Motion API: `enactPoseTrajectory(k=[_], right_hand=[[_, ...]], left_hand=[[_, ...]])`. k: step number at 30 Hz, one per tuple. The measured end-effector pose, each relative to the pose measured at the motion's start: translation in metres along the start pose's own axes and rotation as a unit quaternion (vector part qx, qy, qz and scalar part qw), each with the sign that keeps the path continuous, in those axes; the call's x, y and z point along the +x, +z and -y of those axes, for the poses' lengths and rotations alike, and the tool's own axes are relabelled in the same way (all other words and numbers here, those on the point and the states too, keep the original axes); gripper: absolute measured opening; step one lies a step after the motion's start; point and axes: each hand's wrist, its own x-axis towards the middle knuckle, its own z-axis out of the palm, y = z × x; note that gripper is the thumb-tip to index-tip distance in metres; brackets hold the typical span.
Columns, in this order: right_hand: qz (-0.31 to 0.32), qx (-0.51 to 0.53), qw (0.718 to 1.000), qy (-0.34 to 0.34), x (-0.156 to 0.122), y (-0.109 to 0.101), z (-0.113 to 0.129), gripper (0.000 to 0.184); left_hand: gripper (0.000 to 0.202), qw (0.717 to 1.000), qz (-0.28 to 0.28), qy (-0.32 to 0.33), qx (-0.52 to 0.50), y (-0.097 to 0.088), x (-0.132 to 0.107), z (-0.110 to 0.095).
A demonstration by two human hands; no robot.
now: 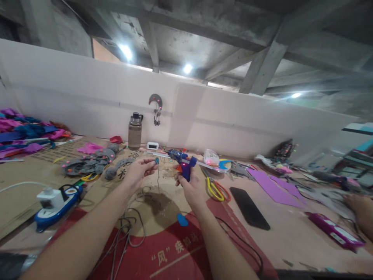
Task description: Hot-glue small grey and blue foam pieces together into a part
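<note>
My right hand [189,187] is closed around the handle of a blue glue gun [183,161], whose nozzle points left. My left hand [141,169] pinches a small teal bead [157,160] on a thin wire, held close to the gun's tip. A thin grey cord [130,221] trails from between my hands down over the cardboard-covered table [26,194]. A small blue felt piece [182,220] lies on the table below my right wrist.
Yellow and red scissors [216,189] and a black phone [249,208] lie right of my hand. Grey felt pieces [89,163], a bottle [135,131], purple felt sheets [272,186] and a power strip [55,204] surround the spot. Another person's hand [361,212] rests far right.
</note>
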Motion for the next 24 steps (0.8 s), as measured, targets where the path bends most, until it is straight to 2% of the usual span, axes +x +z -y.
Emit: enactPoseTrajectory(k=[7,16,24], right_hand=[[0.040,-0.089,0.995,-0.017,-0.003,-0.002,0.003,0.026],[0.035,-0.167,0.982,-0.085,-0.004,-0.002,0.006,0.020],[0.053,-0.179,0.980,-0.074,-0.006,-0.001,0.008,0.018]], left_hand=[[0.030,0.998,-0.020,0.056,0.036,-0.002,0.001,-0.002],[0.032,0.993,-0.022,0.098,0.059,0.006,-0.008,-0.008],[0.032,0.987,-0.032,0.133,0.084,0.009,-0.008,-0.008]])
